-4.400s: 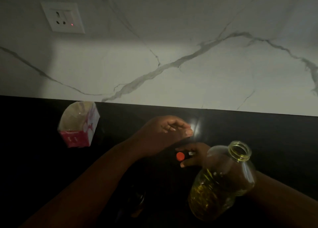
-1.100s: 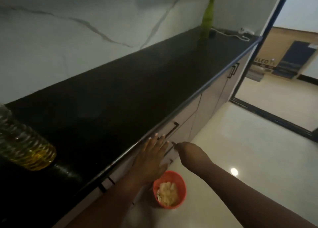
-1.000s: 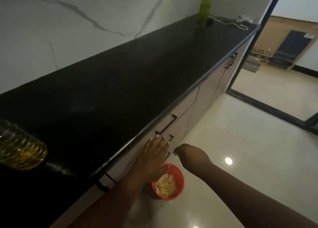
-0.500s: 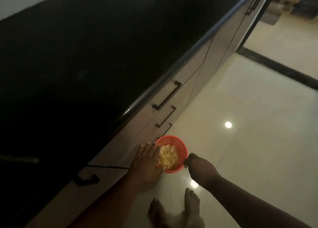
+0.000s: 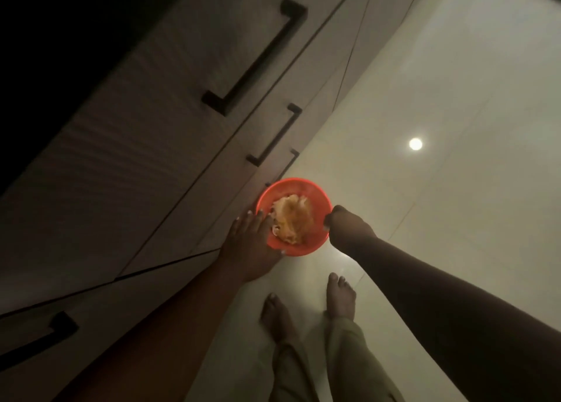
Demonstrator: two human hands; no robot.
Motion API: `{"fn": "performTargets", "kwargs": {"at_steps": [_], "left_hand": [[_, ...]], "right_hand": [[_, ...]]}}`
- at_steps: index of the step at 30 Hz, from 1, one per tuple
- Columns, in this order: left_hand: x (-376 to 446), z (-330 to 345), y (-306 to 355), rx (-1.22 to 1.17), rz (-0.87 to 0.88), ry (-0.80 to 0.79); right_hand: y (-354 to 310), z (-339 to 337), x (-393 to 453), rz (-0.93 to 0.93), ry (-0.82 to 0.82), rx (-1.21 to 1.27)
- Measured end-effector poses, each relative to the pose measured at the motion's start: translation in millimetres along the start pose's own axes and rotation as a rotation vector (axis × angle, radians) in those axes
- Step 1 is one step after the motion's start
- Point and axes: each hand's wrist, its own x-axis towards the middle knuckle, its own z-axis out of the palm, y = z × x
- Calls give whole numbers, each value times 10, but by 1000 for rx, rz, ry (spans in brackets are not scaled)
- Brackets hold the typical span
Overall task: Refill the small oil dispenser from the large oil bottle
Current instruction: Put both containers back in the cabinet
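The pale tiled floor (image 5: 440,204) fills the right and far side of the view, a round lamp reflection on it, and the cabinet fronts (image 5: 145,165) with dark bar handles (image 5: 255,58) run along the left. A second ago the view still took in the black tabletop with the large oil bottle standing at its left end; now the gaze has dropped to the floor and neither the bottle nor the small dispenser shows at all.

Two bare feet (image 5: 306,307) stand near, below the red bowl (image 5: 315,195), which sits on the floor against the lowest drawer with pale scraps (image 5: 293,219) in it.

The left hand (image 5: 249,247) has come down to the bowl's near-left side, fingers straight and laid against its wall. The right hand (image 5: 346,227) is at the right rim with fingers curled; whether it pinches anything I cannot tell.

This looks like a detour, probably dropping waste, so the pouring has not begun.
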Motion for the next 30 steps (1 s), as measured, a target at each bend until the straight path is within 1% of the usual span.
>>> {"fn": "performTargets", "kwargs": {"at_steps": [3, 5, 7, 9, 12, 13, 20, 25, 30], "left_hand": [[164, 101, -25, -11, -13, -34], [265, 133, -15, -26, -25, -52], [348, 151, 3, -64, -38, -67], [389, 162, 11, -82, -39, -72], [383, 166, 5, -90, -50, -68], [372, 164, -3, -92, -54, -67], [172, 126, -89, -84, -114, -81], [-99, 18, -63, -107, -160, -51], [-484, -158, 31, -168, -214, 10]], "right_hand": [[12, 136, 175, 8, -44, -24], [-8, 204, 266, 42, -59, 47], [-45, 240, 335, 21, -53, 71], [-83, 261, 382, -60, -79, -15], [-115, 348, 396, -131, -210, -159], [-120, 380, 390, -141, -231, -200], [-112, 429, 245, -163, -224, -326], [-203, 259, 60, -202, -196, -390], [-499, -1, -292, -283, -155, -454]]}}
